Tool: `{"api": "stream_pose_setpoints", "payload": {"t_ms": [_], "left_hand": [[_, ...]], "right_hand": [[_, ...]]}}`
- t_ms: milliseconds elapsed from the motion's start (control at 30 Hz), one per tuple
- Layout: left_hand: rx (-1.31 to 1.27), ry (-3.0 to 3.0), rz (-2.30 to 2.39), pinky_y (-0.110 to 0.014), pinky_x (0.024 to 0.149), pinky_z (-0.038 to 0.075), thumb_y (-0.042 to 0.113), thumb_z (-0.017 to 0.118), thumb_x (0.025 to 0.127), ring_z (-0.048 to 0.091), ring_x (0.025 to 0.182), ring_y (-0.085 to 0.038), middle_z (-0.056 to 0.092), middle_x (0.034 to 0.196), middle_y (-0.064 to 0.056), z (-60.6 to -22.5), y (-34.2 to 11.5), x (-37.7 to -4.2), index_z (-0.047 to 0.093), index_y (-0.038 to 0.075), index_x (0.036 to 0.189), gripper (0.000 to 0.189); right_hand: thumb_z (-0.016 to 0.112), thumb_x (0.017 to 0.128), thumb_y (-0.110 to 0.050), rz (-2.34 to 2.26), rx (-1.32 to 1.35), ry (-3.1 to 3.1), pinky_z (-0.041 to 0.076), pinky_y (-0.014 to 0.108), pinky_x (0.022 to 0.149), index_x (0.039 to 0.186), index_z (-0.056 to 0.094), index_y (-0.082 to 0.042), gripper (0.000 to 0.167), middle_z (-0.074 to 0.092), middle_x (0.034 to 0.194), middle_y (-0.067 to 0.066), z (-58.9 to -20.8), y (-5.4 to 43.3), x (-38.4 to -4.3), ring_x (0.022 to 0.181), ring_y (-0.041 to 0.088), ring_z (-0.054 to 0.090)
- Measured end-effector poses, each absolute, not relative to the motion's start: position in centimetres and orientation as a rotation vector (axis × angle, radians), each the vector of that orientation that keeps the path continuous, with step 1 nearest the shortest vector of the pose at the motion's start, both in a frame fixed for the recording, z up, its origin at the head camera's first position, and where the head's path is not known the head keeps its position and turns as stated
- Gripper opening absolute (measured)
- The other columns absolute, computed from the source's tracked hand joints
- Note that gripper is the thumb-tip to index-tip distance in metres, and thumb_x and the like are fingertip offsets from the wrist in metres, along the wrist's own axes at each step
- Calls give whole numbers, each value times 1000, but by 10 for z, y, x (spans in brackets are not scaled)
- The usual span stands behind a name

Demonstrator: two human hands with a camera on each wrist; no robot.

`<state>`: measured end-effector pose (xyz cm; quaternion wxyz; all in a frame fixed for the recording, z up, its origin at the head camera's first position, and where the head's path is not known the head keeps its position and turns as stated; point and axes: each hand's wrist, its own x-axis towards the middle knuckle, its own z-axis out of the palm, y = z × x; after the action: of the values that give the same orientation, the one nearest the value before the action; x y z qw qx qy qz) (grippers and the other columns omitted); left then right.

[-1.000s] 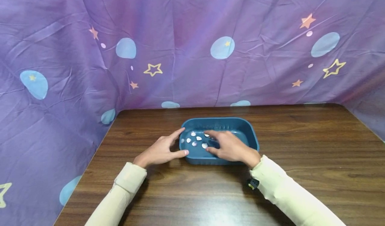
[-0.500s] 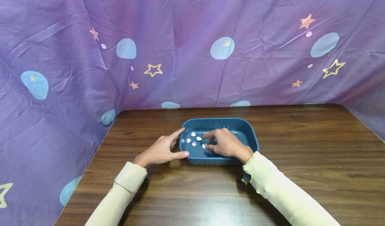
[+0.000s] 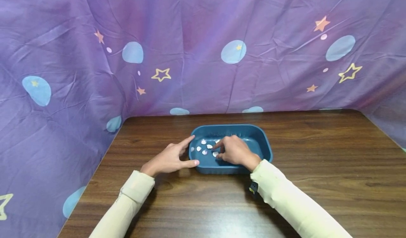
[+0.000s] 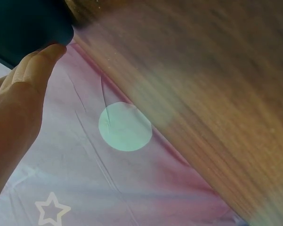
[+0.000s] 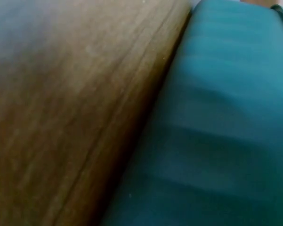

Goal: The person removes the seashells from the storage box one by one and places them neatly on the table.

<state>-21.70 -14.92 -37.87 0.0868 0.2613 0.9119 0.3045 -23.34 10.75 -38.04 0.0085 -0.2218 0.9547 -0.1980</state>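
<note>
A blue rectangular plastic basin sits on the table, with several small white shell-like pieces on its floor, mostly toward the left end. My left hand spans the basin's left end, its long fingers by the far corner and the thumb over the near rim. In the left wrist view the fingers lie along the basin's dark wall. My right hand is inside the basin, thumb and index finger bent and apart, close to a white piece. The other right fingers are mostly hidden under the hand.
The brown wood-grain table extends around the basin. Behind and to the left hangs a purple cloth with stars and blue ovals. The right wrist view shows the basin's ribbed outer wall close by.
My right hand has moved left and slightly down within the basin, its fingers drawn in more, nearer the white pieces. My left hand and the basin stay nearly still.
</note>
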Motion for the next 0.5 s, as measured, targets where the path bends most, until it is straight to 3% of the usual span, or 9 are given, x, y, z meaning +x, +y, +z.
{"api": "stream_pose_setpoints", "payload": {"t_ms": [200,500], "left_hand": [[783,2713,893,-47,119,39,53,73,87,55,136,-25,55,147,-16,-378,-148,-217,27,16,160,94],[777,2703,909,-46,118,41,50,74,87,55,137,-25,54,148,-17,-377,-148,-217,27,13,160,94]], "right_hand": [[86,77,-18,-572,-665,2982,48,27,58,107,81,-23,31,74,76,-4,-381,107,-234,69,9,62],[88,73,-13,-517,-763,3005,48,27,58,98,83,-21,26,71,68,-6,-384,103,-238,64,7,58]]}}
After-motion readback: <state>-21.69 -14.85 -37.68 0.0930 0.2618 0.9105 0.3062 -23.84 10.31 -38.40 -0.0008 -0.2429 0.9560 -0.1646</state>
